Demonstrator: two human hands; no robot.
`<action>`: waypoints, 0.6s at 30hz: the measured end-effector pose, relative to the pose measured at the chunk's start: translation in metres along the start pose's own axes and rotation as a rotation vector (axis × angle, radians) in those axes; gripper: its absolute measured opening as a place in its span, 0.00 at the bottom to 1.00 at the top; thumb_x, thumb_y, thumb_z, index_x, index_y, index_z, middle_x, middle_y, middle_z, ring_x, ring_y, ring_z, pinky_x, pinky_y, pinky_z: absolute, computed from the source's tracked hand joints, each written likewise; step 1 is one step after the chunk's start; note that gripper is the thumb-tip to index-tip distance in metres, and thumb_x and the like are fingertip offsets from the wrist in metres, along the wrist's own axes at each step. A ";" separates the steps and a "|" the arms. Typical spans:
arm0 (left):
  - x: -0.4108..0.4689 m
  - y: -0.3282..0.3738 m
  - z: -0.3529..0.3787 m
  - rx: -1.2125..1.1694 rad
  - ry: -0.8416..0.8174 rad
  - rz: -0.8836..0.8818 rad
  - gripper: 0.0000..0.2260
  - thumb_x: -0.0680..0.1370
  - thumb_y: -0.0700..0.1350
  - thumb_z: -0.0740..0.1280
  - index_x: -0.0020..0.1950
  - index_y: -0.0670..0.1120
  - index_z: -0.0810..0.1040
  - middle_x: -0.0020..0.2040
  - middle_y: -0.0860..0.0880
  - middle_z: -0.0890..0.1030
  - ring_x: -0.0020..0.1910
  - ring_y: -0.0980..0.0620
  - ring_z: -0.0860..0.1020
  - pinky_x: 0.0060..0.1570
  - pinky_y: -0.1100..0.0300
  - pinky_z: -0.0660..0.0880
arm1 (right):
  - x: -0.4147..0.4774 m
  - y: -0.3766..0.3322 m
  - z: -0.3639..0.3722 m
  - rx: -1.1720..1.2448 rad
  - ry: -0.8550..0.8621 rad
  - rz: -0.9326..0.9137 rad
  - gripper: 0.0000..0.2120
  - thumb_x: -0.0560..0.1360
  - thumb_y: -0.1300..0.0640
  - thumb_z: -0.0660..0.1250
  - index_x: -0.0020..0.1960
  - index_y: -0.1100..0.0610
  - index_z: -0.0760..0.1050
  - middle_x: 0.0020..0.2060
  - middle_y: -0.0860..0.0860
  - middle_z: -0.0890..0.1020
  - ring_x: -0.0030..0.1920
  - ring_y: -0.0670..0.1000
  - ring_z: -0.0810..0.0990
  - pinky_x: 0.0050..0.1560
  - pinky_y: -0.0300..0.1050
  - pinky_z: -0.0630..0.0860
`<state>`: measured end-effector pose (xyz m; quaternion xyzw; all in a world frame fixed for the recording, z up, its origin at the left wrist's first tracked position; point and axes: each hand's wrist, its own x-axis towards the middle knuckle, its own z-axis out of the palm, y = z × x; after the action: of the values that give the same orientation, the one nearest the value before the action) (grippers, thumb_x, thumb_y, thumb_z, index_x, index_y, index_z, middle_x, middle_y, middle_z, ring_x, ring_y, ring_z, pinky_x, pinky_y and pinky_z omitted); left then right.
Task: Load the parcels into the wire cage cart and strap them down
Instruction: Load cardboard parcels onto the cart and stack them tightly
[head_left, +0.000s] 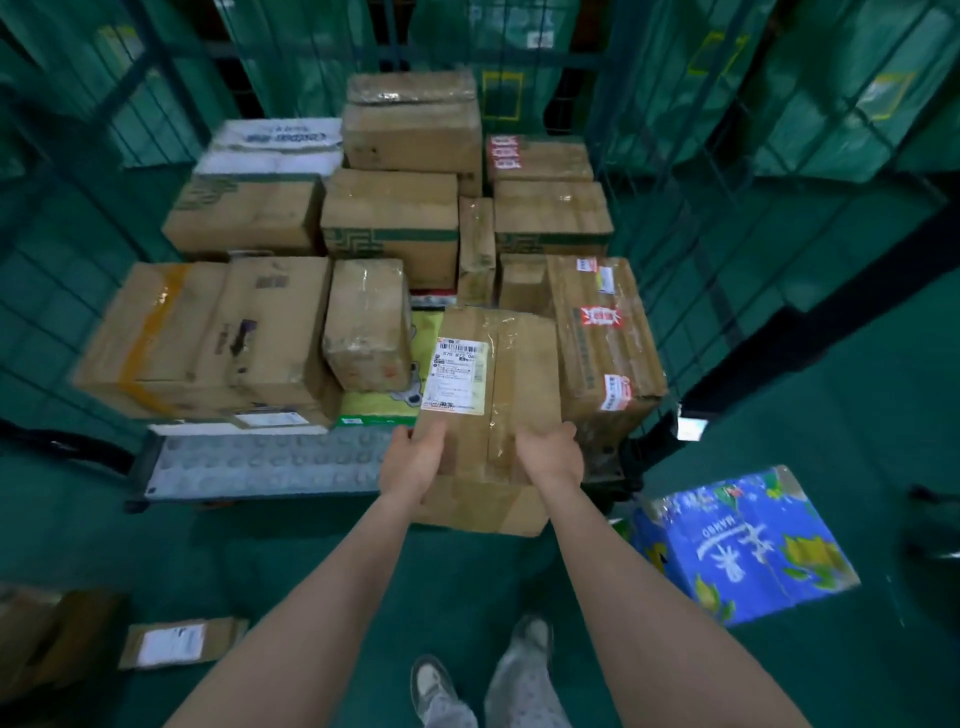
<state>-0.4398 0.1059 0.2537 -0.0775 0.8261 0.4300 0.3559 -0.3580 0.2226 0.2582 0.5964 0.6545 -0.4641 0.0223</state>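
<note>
A parcel depot: taped brown cardboard boxes (389, 223), one bearing a white barcode shipping label (457, 376), fill a green wire cage cart (691, 171); green fabric sacks (831, 104) at one o'clock.

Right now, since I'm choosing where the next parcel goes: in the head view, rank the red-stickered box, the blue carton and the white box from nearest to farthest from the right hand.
1. Red-stickered box, in the cart, just right of the right hand.
2. Blue carton, on the floor to the right.
3. White box, at the cart's back left.

The shipping label (457, 376) on the held parcel (519, 374) reads "570 872".
</note>
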 end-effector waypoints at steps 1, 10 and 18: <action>0.010 0.004 0.000 0.001 0.006 -0.004 0.28 0.75 0.61 0.57 0.70 0.46 0.64 0.64 0.45 0.72 0.61 0.41 0.71 0.60 0.42 0.71 | 0.010 -0.006 0.003 -0.001 -0.013 0.002 0.29 0.77 0.47 0.60 0.71 0.61 0.59 0.65 0.58 0.72 0.63 0.59 0.72 0.60 0.48 0.70; 0.121 0.058 0.025 -0.060 0.069 -0.070 0.21 0.78 0.56 0.59 0.67 0.47 0.65 0.60 0.44 0.74 0.55 0.42 0.75 0.56 0.45 0.75 | 0.134 -0.072 0.038 -0.079 -0.114 -0.005 0.30 0.75 0.47 0.63 0.71 0.59 0.58 0.64 0.57 0.72 0.62 0.58 0.73 0.62 0.53 0.72; 0.229 0.074 0.053 -0.134 0.124 -0.188 0.23 0.79 0.58 0.59 0.68 0.45 0.67 0.65 0.41 0.73 0.61 0.39 0.72 0.60 0.45 0.72 | 0.239 -0.094 0.089 -0.148 -0.160 -0.007 0.31 0.75 0.46 0.66 0.71 0.57 0.59 0.65 0.56 0.72 0.62 0.59 0.73 0.61 0.55 0.73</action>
<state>-0.6121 0.2328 0.1322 -0.2046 0.8049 0.4436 0.3368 -0.5490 0.3609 0.1230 0.5520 0.6852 -0.4606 0.1170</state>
